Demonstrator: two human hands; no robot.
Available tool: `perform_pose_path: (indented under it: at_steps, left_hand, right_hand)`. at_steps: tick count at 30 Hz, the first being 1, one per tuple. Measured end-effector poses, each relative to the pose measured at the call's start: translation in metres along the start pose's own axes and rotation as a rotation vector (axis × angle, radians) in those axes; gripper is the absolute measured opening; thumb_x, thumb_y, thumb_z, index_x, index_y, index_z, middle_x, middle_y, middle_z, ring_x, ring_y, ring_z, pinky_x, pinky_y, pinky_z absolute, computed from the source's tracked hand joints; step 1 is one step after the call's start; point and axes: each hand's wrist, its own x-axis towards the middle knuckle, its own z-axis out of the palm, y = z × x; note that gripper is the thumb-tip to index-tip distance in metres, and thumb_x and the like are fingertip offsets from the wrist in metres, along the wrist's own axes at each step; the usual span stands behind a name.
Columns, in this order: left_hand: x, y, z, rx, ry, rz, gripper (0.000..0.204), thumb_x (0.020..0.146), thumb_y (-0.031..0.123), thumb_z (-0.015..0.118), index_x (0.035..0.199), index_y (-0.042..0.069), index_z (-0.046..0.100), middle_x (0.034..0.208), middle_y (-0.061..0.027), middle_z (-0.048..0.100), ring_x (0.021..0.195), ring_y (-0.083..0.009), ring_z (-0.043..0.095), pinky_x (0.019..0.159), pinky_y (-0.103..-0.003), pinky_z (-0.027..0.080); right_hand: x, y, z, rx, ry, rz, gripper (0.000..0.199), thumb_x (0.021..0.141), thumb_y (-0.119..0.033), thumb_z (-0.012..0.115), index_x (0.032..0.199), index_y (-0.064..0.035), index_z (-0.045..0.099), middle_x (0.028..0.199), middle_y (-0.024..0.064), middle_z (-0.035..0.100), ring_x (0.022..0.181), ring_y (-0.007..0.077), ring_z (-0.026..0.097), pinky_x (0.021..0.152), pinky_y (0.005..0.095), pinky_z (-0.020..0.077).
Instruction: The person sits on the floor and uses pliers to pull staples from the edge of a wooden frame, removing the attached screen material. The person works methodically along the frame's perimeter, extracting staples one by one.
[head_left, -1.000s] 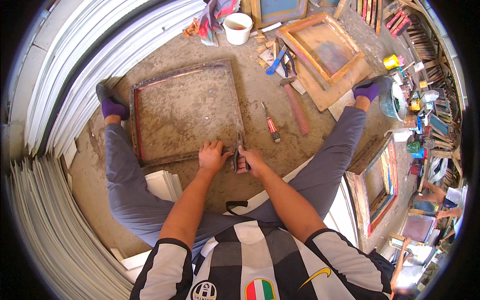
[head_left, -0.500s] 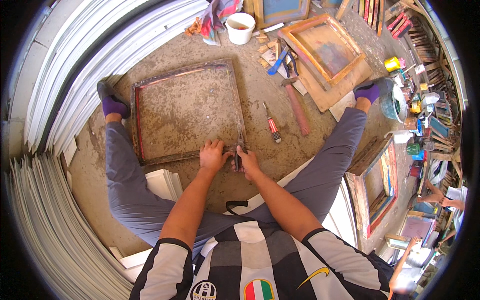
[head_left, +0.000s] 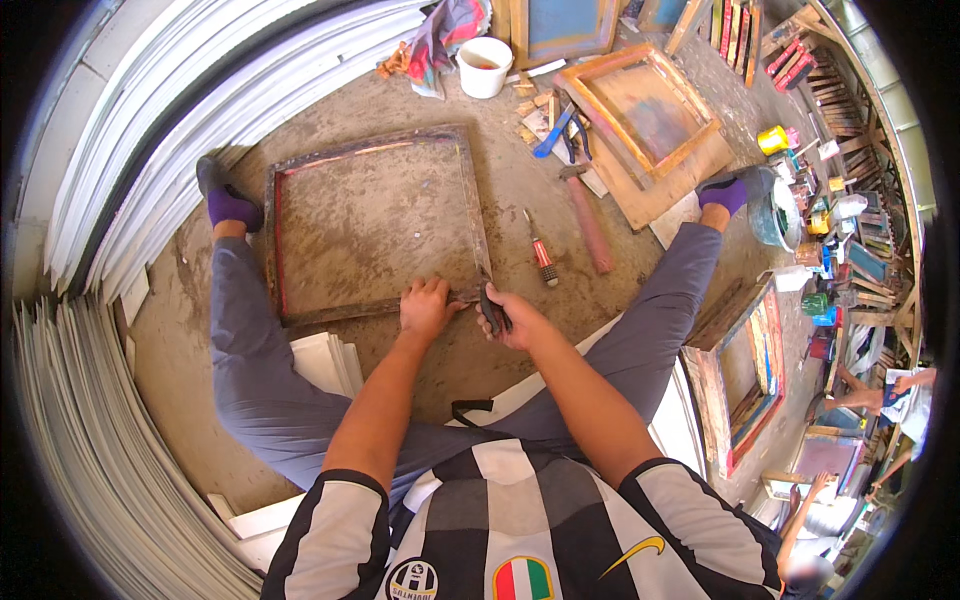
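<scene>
Sitting on the concrete floor [head_left: 560, 230] with legs spread wide, a person works at the near edge of a large wooden screen frame [head_left: 375, 225] that lies flat between the knees, just ahead of both hands. Beyond the frame, far ahead and to the left of the hands, long white slats [head_left: 130, 130] lean in a stack along the wall. Ahead and to the right of the hands, a second, lighter wooden frame [head_left: 650, 110] rests on a board, and another frame with coloured edges [head_left: 740, 375] lies to the right, beside the right leg.

The left hand [head_left: 428, 308] lies palm down on the frame's near rail close to its right corner, fingers spread and pressing on the wood, gripping nothing. The right hand [head_left: 510, 320] sits just beside it, touching the same corner, its fingers curled closed around a small dark tool [head_left: 492, 308]; what kind of tool it is cannot be told.

Ahead of the right hand a hammer with a reddish handle [head_left: 588, 220] lies on the floor, well apart from the frame, and between it and the frame lies a screwdriver with a red grip [head_left: 541, 253]. Farther ahead stands a white bucket [head_left: 484, 66]. Near the hammer's head lie blue-handled pliers [head_left: 552, 132].
</scene>
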Motion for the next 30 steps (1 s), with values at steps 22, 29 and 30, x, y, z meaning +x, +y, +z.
perform_pose_path:
  at_steps: [22, 29, 30]
  left_hand:
    - [-0.018, 0.006, -0.027, 0.167, -0.239, -0.188, 0.048, 0.081, 0.047, 0.074, 0.112, 0.011, 0.069, 0.115, -0.0062, 0.070, 0.116, -0.0288, 0.061, 0.102, -0.053, 0.041]
    - [-0.020, -0.001, -0.027, 0.175, -0.265, -0.216, 0.045, 0.082, 0.049, 0.073, 0.110, 0.014, 0.071, 0.113, -0.0051, 0.071, 0.114, -0.0280, 0.062, 0.101, -0.053, 0.041]
    - [-0.023, -0.002, -0.028, 0.172, -0.257, -0.220, 0.045, 0.082, 0.050, 0.072, 0.110, 0.014, 0.071, 0.112, -0.0050, 0.071, 0.113, -0.0280, 0.062, 0.101, -0.053, 0.041]
  right_hand:
    - [-0.029, 0.060, 0.013, -0.515, 0.282, -0.186, 0.051, 0.098, -0.050, 0.055, 0.120, -0.0037, 0.057, 0.111, 0.0192, 0.066, 0.092, 0.0319, 0.068, 0.075, 0.0462, 0.0559]
    - [-0.044, 0.059, 0.036, -0.524, 0.269, -0.269, 0.050, 0.097, -0.051, 0.056, 0.116, -0.0047, 0.058, 0.105, 0.0177, 0.066, 0.086, 0.0309, 0.068, 0.073, 0.0453, 0.0561]
    - [-0.045, 0.059, 0.038, -0.522, 0.256, -0.276, 0.050, 0.097, -0.051, 0.057, 0.116, -0.0046, 0.058, 0.105, 0.0178, 0.066, 0.086, 0.0308, 0.068, 0.073, 0.0454, 0.0561]
